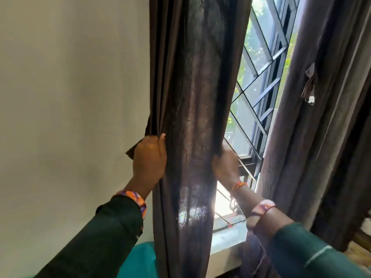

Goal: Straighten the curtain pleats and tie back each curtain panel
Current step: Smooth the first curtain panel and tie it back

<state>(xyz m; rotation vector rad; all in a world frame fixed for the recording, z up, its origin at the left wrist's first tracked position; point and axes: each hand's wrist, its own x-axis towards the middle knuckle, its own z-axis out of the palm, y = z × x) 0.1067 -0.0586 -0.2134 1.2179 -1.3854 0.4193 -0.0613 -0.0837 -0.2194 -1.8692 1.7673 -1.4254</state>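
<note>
White wall [70, 97] sits beside a window [259, 77]. Both hands squeeze the left curtain [192, 97] into a bunch: left hand [149, 157] grips its wall edge, right hand [225, 165] its window edge. Next it needs a tie around it

The left curtain [192, 121] hangs bunched between the wall [70, 97] and the window, both hands at its edges. Bare wall leaves open room to its left. To its right a gap shows the window, barred by a metal grille [261, 81]. The right curtain [313, 137] closes that gap's far side; the sill [226, 239] bounds it below.
</note>
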